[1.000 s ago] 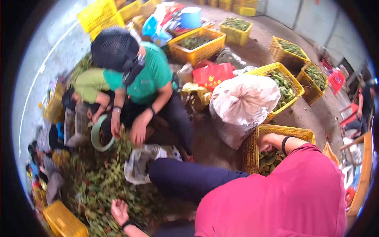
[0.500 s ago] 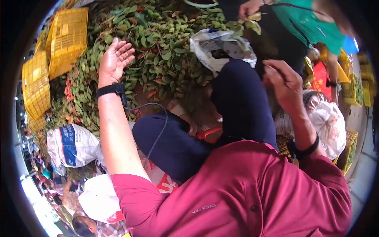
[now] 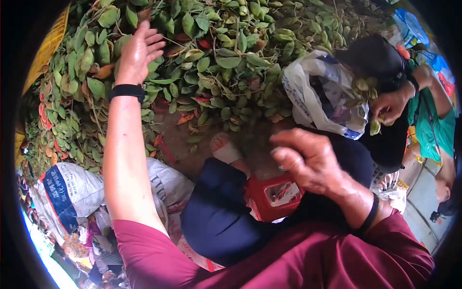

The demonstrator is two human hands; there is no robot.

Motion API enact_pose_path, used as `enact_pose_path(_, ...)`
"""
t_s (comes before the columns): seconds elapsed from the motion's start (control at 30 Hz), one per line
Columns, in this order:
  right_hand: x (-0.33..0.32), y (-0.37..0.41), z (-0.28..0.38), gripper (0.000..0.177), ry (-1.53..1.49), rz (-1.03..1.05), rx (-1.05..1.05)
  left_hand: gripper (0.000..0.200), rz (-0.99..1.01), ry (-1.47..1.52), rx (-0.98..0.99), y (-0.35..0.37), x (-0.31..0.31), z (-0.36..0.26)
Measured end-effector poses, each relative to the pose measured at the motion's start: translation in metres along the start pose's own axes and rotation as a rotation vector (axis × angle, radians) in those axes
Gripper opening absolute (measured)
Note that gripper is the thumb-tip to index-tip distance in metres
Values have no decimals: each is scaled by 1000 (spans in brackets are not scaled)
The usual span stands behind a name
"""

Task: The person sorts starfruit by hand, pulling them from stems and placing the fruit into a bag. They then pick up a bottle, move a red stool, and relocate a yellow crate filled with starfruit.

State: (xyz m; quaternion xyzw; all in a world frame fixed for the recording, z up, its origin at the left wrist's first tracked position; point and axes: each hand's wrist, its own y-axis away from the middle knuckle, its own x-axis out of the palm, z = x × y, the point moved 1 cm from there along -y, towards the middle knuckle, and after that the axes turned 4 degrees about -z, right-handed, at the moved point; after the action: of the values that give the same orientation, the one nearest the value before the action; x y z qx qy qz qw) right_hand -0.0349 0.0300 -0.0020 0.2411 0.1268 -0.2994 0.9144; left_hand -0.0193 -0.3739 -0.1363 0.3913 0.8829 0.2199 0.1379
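Note:
My left hand (image 3: 138,52) is stretched out over a large heap of green, oval-leaved cuttings (image 3: 231,62), fingers apart and nothing in the palm. Closer to my body, my right hand (image 3: 310,161) is raised above my knee with its fingers curled and thumb near the index finger. A small pale spot shows below that thumb; I cannot tell what it is. Just beyond the right hand, a white plastic bag (image 3: 301,98) stands with its mouth gaping. At its right rim another person's hand (image 3: 392,106) holds a few greenish-yellow leaves (image 3: 375,125).
A red plastic stool (image 3: 263,209) stands by my legs. Filled white sacks (image 3: 82,188) lie at the left, below a yellow crate (image 3: 45,53). A person in a green shirt (image 3: 430,127) is at the right, near blue plastic bags (image 3: 411,26).
The view has swung, so the heap looks nearer and the white bag sits farther right. My left hand remains outstretched. The other person's hand is now lower, beside the bag.

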Motion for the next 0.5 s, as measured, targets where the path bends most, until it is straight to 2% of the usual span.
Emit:
enact_pose_path(0.13,28,-16,10,32,108,227,9,67,265,-81,-18,-9,6,-52)
enact_pose_path(0.2,48,-11,1,36,126,190,-57,53,306,-100,-67,1,-3,-89)
enact_pose_path(0.23,53,-10,-2,42,142,224,-59,51,308,-71,-67,6,-12,-101)
enact_pose_path(0.27,55,-11,-1,46,224,343,20,50,272,-57,-64,11,-19,-111)
enact_pose_path(0.4,56,-11,8,54,22,293,161,48,74,28,-77,53,-44,-130)
enact_pose_path(0.5,59,1,10,54,7,257,246,44,141,69,-87,120,-45,-119)
